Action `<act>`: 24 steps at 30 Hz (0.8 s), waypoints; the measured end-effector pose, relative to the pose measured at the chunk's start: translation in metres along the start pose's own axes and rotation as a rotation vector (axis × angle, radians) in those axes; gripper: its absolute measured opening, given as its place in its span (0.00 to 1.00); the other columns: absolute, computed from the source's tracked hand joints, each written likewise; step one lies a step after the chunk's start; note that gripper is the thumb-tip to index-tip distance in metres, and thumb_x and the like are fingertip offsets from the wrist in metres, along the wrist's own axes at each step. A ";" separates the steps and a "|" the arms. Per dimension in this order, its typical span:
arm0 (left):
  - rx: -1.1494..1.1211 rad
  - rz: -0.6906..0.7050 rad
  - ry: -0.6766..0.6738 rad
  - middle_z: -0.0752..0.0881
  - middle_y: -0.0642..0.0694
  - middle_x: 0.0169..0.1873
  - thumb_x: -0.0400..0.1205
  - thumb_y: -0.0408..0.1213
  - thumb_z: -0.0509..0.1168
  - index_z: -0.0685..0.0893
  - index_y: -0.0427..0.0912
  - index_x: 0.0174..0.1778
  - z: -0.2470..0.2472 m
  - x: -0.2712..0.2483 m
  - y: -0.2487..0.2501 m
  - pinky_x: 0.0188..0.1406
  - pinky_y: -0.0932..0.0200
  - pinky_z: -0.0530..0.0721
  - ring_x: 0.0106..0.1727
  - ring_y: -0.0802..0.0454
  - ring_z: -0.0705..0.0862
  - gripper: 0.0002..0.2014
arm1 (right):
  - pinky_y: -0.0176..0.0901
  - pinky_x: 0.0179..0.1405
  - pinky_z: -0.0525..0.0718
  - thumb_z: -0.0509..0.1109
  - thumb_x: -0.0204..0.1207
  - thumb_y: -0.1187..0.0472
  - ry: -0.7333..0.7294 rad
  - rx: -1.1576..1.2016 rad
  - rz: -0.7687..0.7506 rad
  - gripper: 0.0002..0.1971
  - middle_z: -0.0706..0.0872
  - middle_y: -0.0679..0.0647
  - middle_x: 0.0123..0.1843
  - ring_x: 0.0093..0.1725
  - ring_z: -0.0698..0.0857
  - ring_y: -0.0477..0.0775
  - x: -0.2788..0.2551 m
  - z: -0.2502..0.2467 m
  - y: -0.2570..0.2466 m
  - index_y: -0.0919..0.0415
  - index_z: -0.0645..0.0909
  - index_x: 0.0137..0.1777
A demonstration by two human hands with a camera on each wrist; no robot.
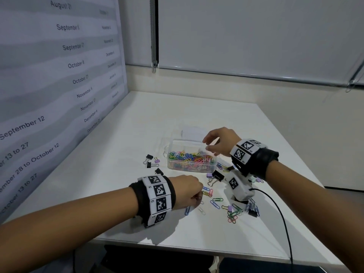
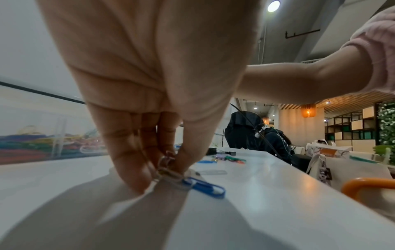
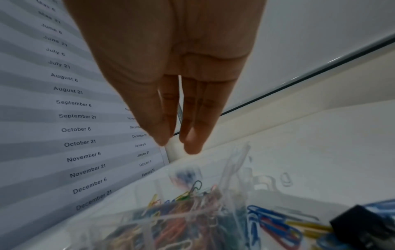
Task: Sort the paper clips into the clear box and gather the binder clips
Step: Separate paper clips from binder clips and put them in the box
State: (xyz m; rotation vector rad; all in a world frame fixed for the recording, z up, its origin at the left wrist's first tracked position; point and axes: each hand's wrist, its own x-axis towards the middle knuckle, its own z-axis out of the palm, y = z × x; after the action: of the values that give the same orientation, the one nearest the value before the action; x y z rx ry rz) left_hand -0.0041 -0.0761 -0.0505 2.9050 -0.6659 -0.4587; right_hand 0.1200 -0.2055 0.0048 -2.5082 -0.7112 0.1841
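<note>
The clear box (image 1: 175, 144) stands mid-table, filled with coloured paper clips (image 1: 190, 159). My right hand (image 1: 208, 145) hovers just above its right end, fingers straight and relaxed, holding nothing; the right wrist view shows the right hand (image 3: 177, 145) over the heap of paper clips (image 3: 181, 211). My left hand (image 1: 199, 197) is down on the table in front of the box. In the left wrist view the left hand (image 2: 162, 170) pinches a few pale paper clips, with a blue paper clip (image 2: 205, 186) against them. Black binder clips (image 1: 150, 161) lie left of the box.
Loose paper clips (image 1: 215, 201) and small binder clips (image 1: 232, 212) are scattered right of my left hand. A larger black binder clip (image 1: 217, 175) lies before the box. The box lid (image 1: 194, 133) rests behind it. A black cable (image 1: 283, 223) crosses the table's front right.
</note>
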 end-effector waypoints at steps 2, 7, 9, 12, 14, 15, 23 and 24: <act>0.015 0.000 0.028 0.81 0.38 0.53 0.81 0.38 0.58 0.81 0.37 0.54 0.002 0.001 -0.001 0.48 0.51 0.78 0.52 0.39 0.81 0.11 | 0.29 0.31 0.79 0.73 0.73 0.62 -0.021 -0.066 -0.024 0.06 0.86 0.49 0.47 0.32 0.82 0.42 -0.002 0.001 0.003 0.56 0.85 0.49; 0.036 0.002 0.001 0.84 0.36 0.50 0.80 0.36 0.57 0.82 0.35 0.51 -0.004 0.006 -0.007 0.46 0.50 0.79 0.50 0.39 0.82 0.12 | 0.26 0.30 0.76 0.72 0.72 0.62 -0.155 -0.189 -0.063 0.03 0.86 0.47 0.41 0.31 0.82 0.42 -0.025 0.006 0.013 0.55 0.86 0.43; 0.036 -0.007 0.018 0.85 0.35 0.48 0.81 0.37 0.57 0.82 0.33 0.49 -0.010 0.009 -0.009 0.43 0.52 0.79 0.45 0.40 0.81 0.12 | 0.30 0.31 0.76 0.73 0.71 0.61 -0.173 -0.206 -0.078 0.02 0.84 0.48 0.44 0.33 0.83 0.46 -0.035 0.009 0.015 0.54 0.86 0.42; 0.010 -0.013 0.107 0.86 0.36 0.47 0.81 0.36 0.58 0.82 0.32 0.49 -0.025 0.013 -0.014 0.42 0.54 0.75 0.42 0.44 0.78 0.11 | 0.37 0.41 0.75 0.73 0.71 0.60 -0.134 -0.263 -0.130 0.07 0.77 0.49 0.47 0.39 0.81 0.48 -0.045 0.015 0.015 0.55 0.87 0.48; -0.023 -0.027 0.197 0.85 0.39 0.49 0.81 0.35 0.59 0.82 0.35 0.51 -0.037 0.016 -0.021 0.43 0.58 0.72 0.47 0.45 0.79 0.09 | 0.39 0.44 0.76 0.74 0.71 0.59 -0.152 -0.272 -0.159 0.08 0.74 0.48 0.46 0.39 0.80 0.49 -0.051 0.020 0.014 0.56 0.86 0.50; -0.036 -0.039 0.246 0.85 0.40 0.50 0.81 0.36 0.60 0.82 0.37 0.52 -0.043 0.017 -0.026 0.44 0.60 0.72 0.49 0.46 0.80 0.09 | 0.38 0.44 0.76 0.74 0.71 0.59 -0.177 -0.279 -0.176 0.08 0.75 0.47 0.44 0.39 0.79 0.48 -0.054 0.024 0.014 0.57 0.87 0.49; -0.130 -0.219 0.397 0.80 0.41 0.58 0.83 0.38 0.59 0.82 0.40 0.60 -0.054 0.024 -0.056 0.59 0.56 0.74 0.60 0.44 0.78 0.12 | 0.36 0.42 0.71 0.69 0.73 0.63 -0.210 -0.378 -0.136 0.09 0.84 0.54 0.54 0.44 0.78 0.49 -0.054 0.026 0.018 0.58 0.85 0.53; -0.153 -0.222 0.416 0.79 0.41 0.58 0.83 0.38 0.60 0.82 0.41 0.60 -0.053 0.025 -0.055 0.59 0.57 0.74 0.60 0.45 0.77 0.12 | 0.36 0.42 0.71 0.69 0.73 0.64 -0.208 -0.371 -0.123 0.10 0.85 0.53 0.55 0.43 0.76 0.47 -0.053 0.024 0.018 0.57 0.85 0.53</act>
State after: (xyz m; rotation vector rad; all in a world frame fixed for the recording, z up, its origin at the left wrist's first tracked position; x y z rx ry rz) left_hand 0.0561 -0.0349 -0.0173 2.8041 -0.2382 0.0777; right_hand 0.0768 -0.2359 -0.0255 -2.8097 -1.0657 0.2950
